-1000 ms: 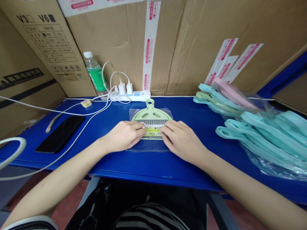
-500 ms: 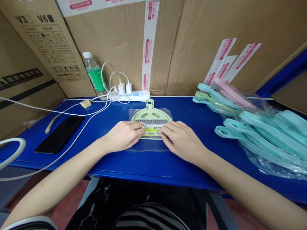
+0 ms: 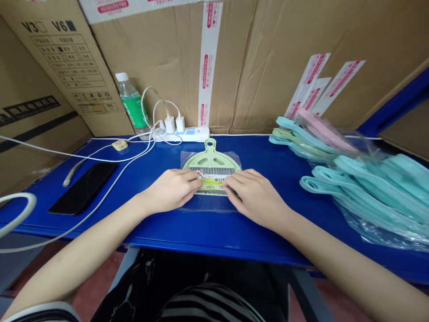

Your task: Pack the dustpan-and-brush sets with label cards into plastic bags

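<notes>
A light green dustpan and brush set (image 3: 210,160) in a clear plastic bag lies flat on the blue table, its looped handle pointing away from me. A yellow and white label (image 3: 214,180) runs across the grey bristles. My left hand (image 3: 176,189) is closed at the label's left end, fingers curled and pressed together on the bag. At the right end my right hand (image 3: 253,195) grips the same package with bent fingers and thumb. The fingertips of both hands partly cover the label's ends.
Bagged teal, pink and green sets (image 3: 368,188) are piled on the right. On the left are a black phone (image 3: 83,188), white cables and a yellow adapter (image 3: 119,145). A bottle (image 3: 134,105) and power strip (image 3: 197,133) stand at the back against cardboard (image 3: 268,67).
The green dustpan set has shifted very slightly to the right between my hands. Both hands hold almost the same position.
</notes>
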`<action>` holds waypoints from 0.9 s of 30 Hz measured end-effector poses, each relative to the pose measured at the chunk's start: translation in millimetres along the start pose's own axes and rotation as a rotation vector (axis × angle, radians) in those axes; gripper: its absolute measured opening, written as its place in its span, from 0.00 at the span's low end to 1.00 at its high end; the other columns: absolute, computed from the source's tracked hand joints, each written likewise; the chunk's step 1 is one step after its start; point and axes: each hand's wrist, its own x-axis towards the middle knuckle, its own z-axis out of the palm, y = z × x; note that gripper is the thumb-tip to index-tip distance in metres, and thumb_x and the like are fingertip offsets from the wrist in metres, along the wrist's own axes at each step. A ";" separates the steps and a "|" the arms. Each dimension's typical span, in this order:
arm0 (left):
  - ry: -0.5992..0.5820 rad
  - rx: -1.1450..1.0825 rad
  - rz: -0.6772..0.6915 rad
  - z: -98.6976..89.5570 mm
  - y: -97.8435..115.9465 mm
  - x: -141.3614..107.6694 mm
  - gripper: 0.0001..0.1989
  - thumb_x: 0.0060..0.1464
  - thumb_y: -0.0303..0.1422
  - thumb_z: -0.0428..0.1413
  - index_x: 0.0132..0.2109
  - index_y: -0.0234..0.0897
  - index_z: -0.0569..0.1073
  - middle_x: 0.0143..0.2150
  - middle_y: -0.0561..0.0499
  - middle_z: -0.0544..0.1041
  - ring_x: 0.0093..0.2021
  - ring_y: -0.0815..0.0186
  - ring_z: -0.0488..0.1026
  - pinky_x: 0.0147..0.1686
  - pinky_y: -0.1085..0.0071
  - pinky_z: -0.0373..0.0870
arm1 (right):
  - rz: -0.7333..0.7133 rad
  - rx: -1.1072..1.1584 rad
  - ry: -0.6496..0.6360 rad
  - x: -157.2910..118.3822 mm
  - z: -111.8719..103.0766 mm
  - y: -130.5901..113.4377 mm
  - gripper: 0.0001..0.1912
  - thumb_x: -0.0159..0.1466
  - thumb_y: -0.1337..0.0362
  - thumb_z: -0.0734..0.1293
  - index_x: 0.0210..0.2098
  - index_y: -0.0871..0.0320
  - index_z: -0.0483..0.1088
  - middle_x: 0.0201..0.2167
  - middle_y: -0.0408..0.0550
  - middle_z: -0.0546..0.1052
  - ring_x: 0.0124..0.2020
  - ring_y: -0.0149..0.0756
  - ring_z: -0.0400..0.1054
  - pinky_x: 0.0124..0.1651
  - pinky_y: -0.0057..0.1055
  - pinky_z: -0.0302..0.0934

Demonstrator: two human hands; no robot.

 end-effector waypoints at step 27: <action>-0.008 0.016 -0.011 -0.9 0.9 0.4 0.11 0.63 0.27 0.47 0.37 0.35 0.73 0.33 0.50 0.75 0.30 0.66 0.72 0.32 0.71 0.69 | 0.000 0.005 -0.012 0.1 0.9 -1.8 0.11 0.66 0.73 0.59 0.29 0.59 0.69 0.27 0.48 0.76 0.29 0.37 0.68 0.35 0.33 0.57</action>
